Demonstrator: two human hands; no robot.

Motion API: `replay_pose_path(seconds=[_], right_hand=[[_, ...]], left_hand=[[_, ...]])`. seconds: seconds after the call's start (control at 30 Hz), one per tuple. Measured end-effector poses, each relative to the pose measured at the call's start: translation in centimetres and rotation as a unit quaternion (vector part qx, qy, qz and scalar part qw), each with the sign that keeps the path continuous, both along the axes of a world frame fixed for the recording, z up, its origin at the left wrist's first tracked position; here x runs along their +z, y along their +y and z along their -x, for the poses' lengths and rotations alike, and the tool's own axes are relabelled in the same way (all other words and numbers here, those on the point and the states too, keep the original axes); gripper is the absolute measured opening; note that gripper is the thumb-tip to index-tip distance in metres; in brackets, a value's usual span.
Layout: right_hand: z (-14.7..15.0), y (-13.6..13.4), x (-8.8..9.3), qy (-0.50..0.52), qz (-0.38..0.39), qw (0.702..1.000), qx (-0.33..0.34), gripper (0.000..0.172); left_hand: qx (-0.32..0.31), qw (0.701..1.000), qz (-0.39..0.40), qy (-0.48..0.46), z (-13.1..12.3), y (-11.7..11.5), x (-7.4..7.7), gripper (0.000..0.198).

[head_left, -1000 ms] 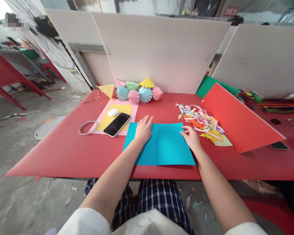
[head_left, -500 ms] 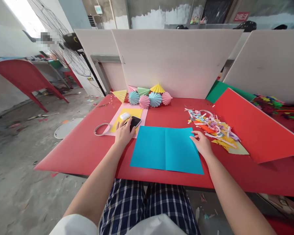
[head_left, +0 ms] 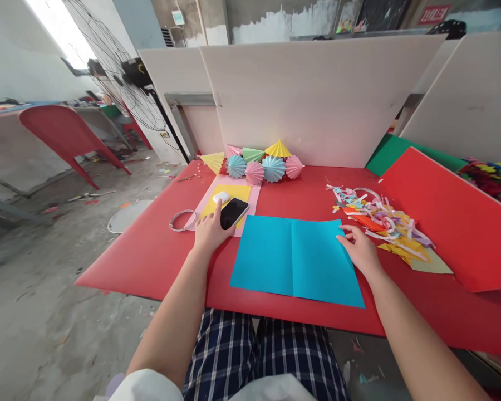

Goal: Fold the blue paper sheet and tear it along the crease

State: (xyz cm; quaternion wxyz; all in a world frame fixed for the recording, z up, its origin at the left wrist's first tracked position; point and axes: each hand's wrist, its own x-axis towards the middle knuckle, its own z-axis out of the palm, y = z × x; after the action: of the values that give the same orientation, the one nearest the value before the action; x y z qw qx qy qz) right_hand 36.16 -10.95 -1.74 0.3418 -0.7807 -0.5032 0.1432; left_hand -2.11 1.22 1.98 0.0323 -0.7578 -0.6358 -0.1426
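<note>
A blue sheet of paper (head_left: 263,253) lies unfolded on the red table, with a crease down its middle. My left hand (head_left: 211,231) grips a black-screened phone (head_left: 234,214) by its left side, thumb at the lower edge and fingers at the upper left. Under the phone are a yellow sheet (head_left: 244,192) and a larger pink sheet (head_left: 204,203). A white earphone case (head_left: 221,197) sits just above my fingers. My right hand (head_left: 361,250) touches the blue sheet's upper right edge, its thumb and fingertips slightly apart.
Several folded paper fans (head_left: 273,169) stand at the back by a white partition (head_left: 313,100). Paper scraps (head_left: 384,220) pile up at right beside a leaning red board (head_left: 455,217). A ring-shaped roll (head_left: 182,220) lies left of the phone.
The view has swung slightly left. My left hand has shifted to the phone's left side, uncovering more of its screen. My right hand stays at the blue paper's edge.
</note>
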Motion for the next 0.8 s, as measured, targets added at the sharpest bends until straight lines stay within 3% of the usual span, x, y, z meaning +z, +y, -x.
replay_pose_path(seconds=[0.27,0.6,0.8], right_hand=[[-0.1,-0.1,0.1,-0.021,0.005,1.000,0.005,0.035],[-0.2,-0.1,-0.1,-0.020,0.001,1.000,0.008,0.033],[-0.3,0.0,-0.2,-0.026,-0.001,1.000,0.008,0.035]], left_hand=[[0.053,0.998,-0.020,-0.026,-1.0,0.7,-0.3,0.075],[0.067,0.997,-0.014,-0.021,-1.5,1.0,-1.2,0.071],[0.057,0.998,-0.021,-0.031,-1.1,-0.1,-1.2,0.069]])
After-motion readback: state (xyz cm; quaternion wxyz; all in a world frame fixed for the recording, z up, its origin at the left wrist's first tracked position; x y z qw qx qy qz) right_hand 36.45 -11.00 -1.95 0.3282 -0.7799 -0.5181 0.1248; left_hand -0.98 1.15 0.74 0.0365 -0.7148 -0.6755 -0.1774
